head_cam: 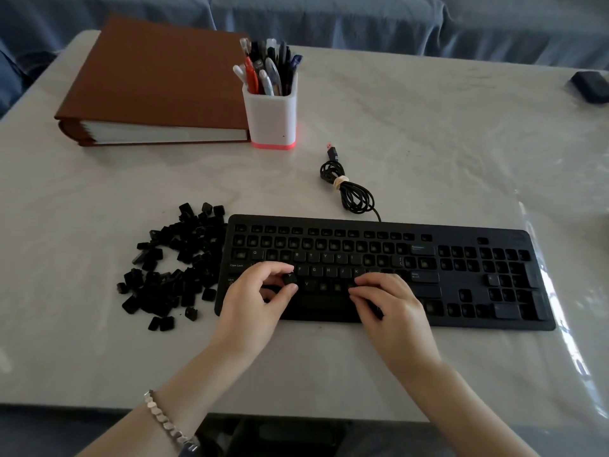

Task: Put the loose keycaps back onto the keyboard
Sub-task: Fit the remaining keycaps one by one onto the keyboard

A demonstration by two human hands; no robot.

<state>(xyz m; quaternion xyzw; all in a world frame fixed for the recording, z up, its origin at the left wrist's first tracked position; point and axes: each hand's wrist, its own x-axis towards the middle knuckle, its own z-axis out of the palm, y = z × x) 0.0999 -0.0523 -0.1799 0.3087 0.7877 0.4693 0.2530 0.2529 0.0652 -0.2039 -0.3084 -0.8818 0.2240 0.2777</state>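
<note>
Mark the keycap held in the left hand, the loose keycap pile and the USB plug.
held keycap (290,278): head view, on its top face.
keycap pile (178,285): head view, middle of the heap.
USB plug (332,154): head view, on the black shell behind the red tip.

You're looking at a black keyboard (461,285), white legends; black keycaps (194,239), black cable (354,192). Your table (428,143): pale grey, faintly marbled. Brown binder (158,70), white cup (272,117) with pink base, silver bracelet (161,417), blue cloth (395,21).
</note>
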